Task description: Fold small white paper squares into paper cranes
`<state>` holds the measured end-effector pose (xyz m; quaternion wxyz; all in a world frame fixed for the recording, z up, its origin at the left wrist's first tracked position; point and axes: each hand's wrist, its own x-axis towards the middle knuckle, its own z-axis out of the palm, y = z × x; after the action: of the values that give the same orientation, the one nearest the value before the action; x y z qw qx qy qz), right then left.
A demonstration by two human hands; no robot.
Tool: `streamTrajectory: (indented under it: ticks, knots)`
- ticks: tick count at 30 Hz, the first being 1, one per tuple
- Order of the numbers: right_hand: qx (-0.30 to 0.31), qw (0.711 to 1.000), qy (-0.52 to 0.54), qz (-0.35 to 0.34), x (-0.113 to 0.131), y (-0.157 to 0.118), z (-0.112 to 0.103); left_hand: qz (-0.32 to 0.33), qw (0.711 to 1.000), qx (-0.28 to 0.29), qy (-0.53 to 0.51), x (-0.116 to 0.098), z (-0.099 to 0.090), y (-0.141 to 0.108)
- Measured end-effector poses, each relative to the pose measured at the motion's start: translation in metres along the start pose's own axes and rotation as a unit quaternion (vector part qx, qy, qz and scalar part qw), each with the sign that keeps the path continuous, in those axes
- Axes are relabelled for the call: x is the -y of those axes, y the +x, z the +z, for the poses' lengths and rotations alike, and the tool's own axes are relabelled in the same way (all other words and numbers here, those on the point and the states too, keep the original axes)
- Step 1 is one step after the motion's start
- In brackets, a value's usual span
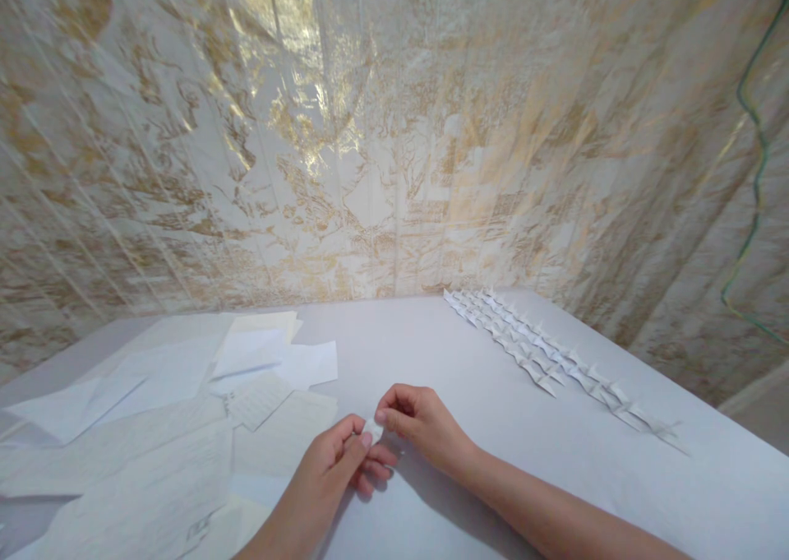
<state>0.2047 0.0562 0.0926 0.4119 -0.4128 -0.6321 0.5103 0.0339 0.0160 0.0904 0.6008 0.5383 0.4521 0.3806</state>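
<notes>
"What's the biggest thing you see from here?"

"The wall [370, 132]. It's white with gold patterns, and part of it shines."

"And in front of it?"

"A big pale table [394, 346]. Its far edge comes right up by the wall."

"What's on it?"

"On the left there's a messy spread of papers [154, 453]. They lie on top of each other. Some look plain, and some have faint marks on them, too blurry to read."

"And over on the right?"

"Lots of little folded paper shapes [558, 354], with pointy ends. They sit in slanting lines, close together."

"Where are the person's hands?"

"In the middle, at the near side, between the papers and the folded shapes. The left hand [339, 461] pinches something with its thumb and pointer finger, and its other fingers curl loosely below. The right hand [425, 424] has its thumb and pointer pinched on the same thing, from the other side."

"What is it?"

"A small white paper [373, 433], the tiniest thing of all. It's right between both hands' fingertips."
</notes>
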Motion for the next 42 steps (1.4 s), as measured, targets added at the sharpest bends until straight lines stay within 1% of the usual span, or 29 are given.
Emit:
streamTrajectory:
  ticks: [4,12,19,23,27,30,33,37,42]
  knots:
    - [0.012,1.000,0.000,-0.011,0.0047,-0.0006,-0.0010,-0.019,1.000,-0.013,-0.001,-0.0027,0.0013,0.0006]
    - [0.012,1.000,0.007,-0.013,0.0063,0.0001,-0.0023,-0.005,1.000,-0.026,0.012,-0.0012,-0.0007,-0.0028]
    - [0.024,0.999,-0.019,-0.027,0.0087,-0.0006,-0.0031,0.009,0.999,-0.008,0.044,-0.0061,0.0001,-0.0043]
    - [0.028,0.999,-0.024,-0.040,0.0105,-0.0010,-0.0023,0.018,0.998,-0.031,0.048,-0.0032,-0.0014,-0.0036]
    - [0.038,0.998,-0.005,-0.042,0.0092,-0.0025,-0.0021,0.020,0.998,-0.031,0.046,-0.0036,-0.0012,-0.0048]
    - [0.059,0.998,0.010,-0.024,0.0063,-0.0032,-0.0018,0.004,0.999,-0.016,0.040,-0.0046,-0.0007,-0.0038]
    - [0.059,0.998,0.022,-0.015,0.0041,-0.0032,-0.0007,-0.009,0.999,-0.006,0.031,-0.0033,-0.0009,-0.0011]
    - [0.065,0.997,0.052,-0.007,0.0048,-0.0033,0.0017,-0.020,1.000,-0.005,0.014,-0.0005,-0.0019,0.0018]
    - [0.067,0.994,0.081,-0.008,0.0082,-0.0031,0.0054,-0.015,1.000,-0.015,-0.006,-0.0016,-0.0013,0.0012]
